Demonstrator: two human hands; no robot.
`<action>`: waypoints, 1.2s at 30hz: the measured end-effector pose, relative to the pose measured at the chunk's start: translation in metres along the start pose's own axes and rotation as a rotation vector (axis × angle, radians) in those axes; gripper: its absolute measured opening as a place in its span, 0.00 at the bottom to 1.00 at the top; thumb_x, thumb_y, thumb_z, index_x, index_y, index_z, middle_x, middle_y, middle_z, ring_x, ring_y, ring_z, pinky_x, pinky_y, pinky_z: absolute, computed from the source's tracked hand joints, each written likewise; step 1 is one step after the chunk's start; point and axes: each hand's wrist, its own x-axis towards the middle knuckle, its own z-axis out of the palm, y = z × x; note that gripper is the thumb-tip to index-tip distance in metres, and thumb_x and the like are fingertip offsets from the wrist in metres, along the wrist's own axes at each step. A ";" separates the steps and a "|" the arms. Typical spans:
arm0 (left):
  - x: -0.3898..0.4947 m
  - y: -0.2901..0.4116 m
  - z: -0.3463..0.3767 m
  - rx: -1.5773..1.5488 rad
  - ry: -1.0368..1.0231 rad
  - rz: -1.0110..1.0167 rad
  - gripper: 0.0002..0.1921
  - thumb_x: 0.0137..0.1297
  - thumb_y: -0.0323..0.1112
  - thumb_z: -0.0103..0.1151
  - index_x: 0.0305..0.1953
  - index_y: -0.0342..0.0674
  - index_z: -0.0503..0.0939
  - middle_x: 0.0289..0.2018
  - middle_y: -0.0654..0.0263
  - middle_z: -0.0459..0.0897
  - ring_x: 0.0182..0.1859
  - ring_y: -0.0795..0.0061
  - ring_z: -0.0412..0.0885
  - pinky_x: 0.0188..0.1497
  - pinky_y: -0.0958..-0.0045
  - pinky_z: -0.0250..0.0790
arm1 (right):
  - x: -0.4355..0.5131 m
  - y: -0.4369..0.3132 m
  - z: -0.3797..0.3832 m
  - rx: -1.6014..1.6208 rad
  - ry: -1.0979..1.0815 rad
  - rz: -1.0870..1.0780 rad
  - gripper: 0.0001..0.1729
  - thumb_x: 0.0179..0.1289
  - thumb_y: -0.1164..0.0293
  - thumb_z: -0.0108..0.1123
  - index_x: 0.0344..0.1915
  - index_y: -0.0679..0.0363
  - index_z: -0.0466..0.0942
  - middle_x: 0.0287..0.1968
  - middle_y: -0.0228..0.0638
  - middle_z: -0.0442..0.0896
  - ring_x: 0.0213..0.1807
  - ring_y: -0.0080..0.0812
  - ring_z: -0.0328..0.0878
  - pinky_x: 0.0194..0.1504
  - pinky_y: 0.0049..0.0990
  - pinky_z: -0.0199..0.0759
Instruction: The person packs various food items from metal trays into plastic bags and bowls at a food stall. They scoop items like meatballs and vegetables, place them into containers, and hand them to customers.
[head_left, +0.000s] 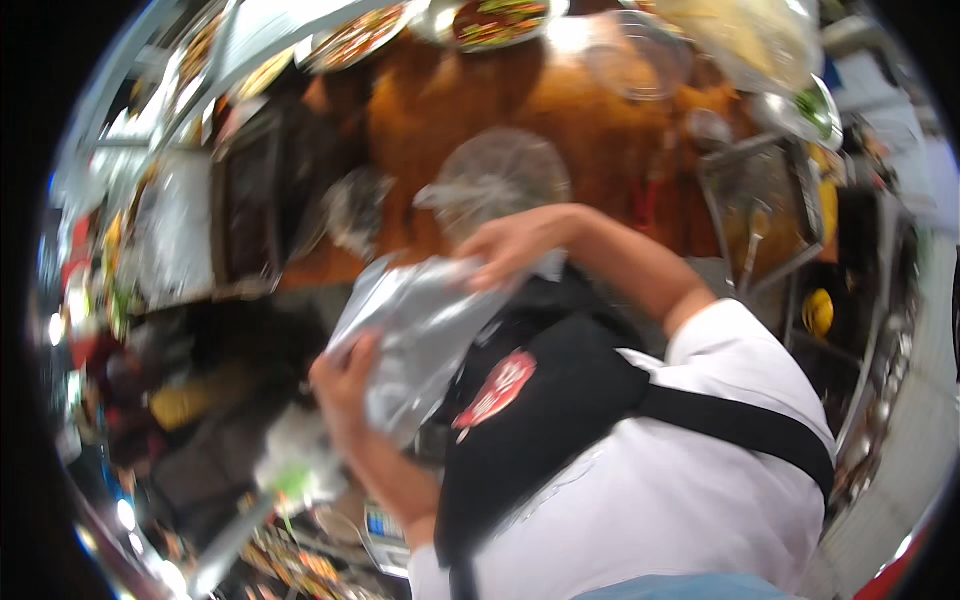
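A translucent plastic bag (420, 322) stretches between my two hands in front of the black apron. My left hand (349, 382) grips its lower left edge. At the upper right edge, the fingers of my right hand (517, 244) are closed on the plastic. Motion blur hides whether anything is inside. Just beyond my right hand, a round container in a knotted clear bag (502, 176) sits on the wooden table (600, 142). To its left lies a smaller tied bag (358, 206) with dark contents.
Dishes of food (499, 22) line the table's far side, near a clear plastic bowl (637, 64) and a large filled bag (742, 37). A metal tray (709, 195) holding a spoon (756, 232) is at right. A dark tray (251, 202) and a pile of clear plastic (176, 225) are left.
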 end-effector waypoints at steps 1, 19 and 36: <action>-0.006 0.003 -0.003 0.021 0.009 0.000 0.12 0.66 0.33 0.60 0.39 0.28 0.83 0.30 0.70 0.81 0.30 0.87 0.72 0.31 0.84 0.61 | 0.001 -0.013 0.006 0.017 0.099 -0.025 0.33 0.60 0.45 0.64 0.51 0.63 0.79 0.42 0.32 0.82 0.44 0.25 0.78 0.44 0.26 0.75; -0.007 0.004 0.001 0.235 0.340 -0.195 0.12 0.67 0.31 0.58 0.43 0.26 0.83 0.37 0.59 0.86 0.40 0.74 0.81 0.47 0.74 0.72 | -0.299 0.262 -0.260 -1.765 1.180 1.323 0.11 0.62 0.64 0.51 0.42 0.52 0.76 0.37 0.31 0.79 0.40 0.33 0.80 0.40 0.42 0.76; -0.041 0.037 -0.012 0.112 0.219 0.171 0.06 0.63 0.26 0.62 0.39 0.32 0.85 0.31 0.67 0.84 0.33 0.84 0.77 0.37 0.80 0.68 | 0.053 -0.008 -0.058 -0.507 0.278 -0.350 0.16 0.70 0.62 0.57 0.29 0.62 0.74 0.31 0.34 0.77 0.34 0.26 0.78 0.33 0.28 0.70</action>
